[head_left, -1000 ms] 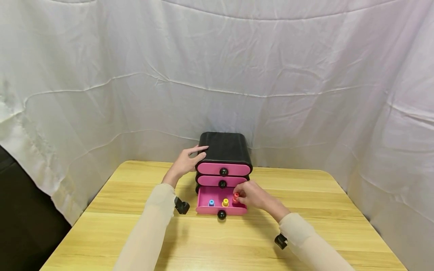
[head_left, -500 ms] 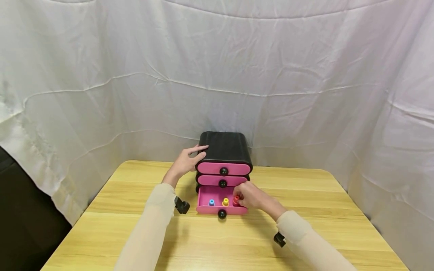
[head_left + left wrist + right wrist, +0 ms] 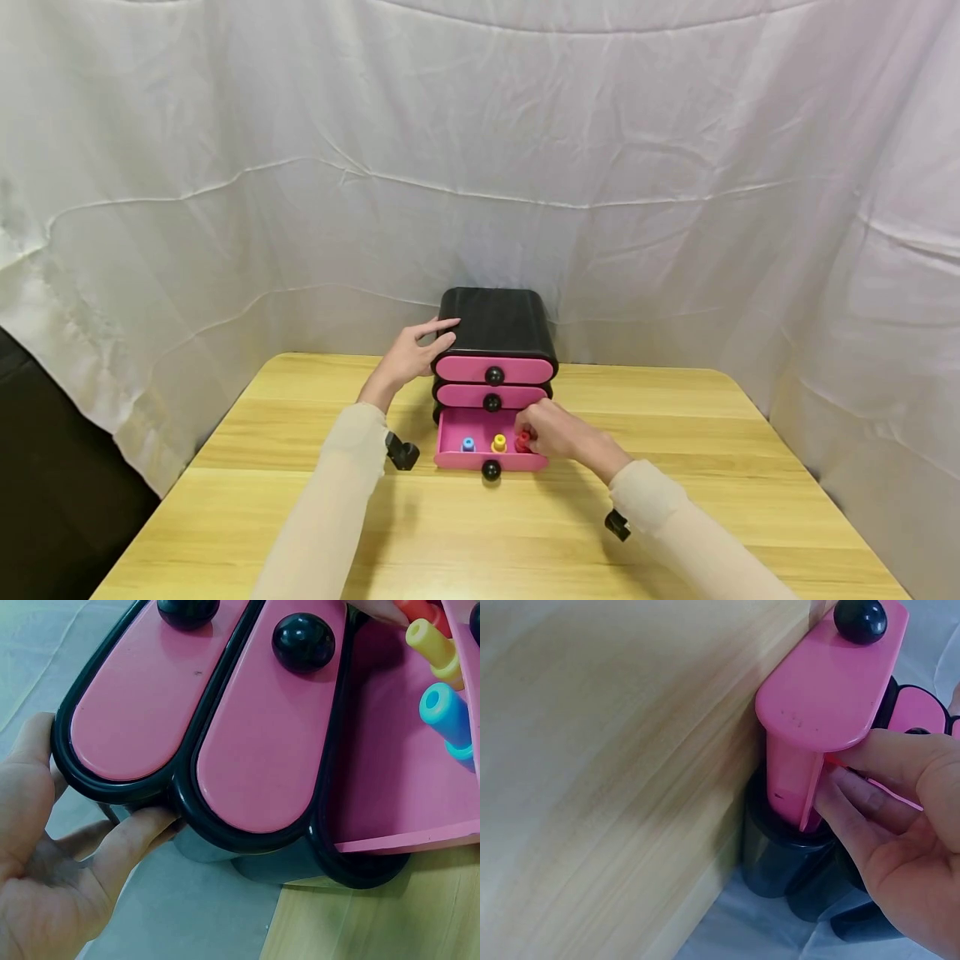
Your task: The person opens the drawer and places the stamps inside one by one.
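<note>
While inside the drawer [image 3: 450,433], right hand [image 3: 551,433] pinches red peg [image 3: 522,439].

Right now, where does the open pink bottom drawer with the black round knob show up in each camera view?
Head: open pink bottom drawer at centre, below two closed drawers.
Left wrist: right edge, interior showing.
Right wrist: upper right, front panel edge-on.
Shared landmark: its black round knob, cut off at the left wrist view's top right corner.
</note>
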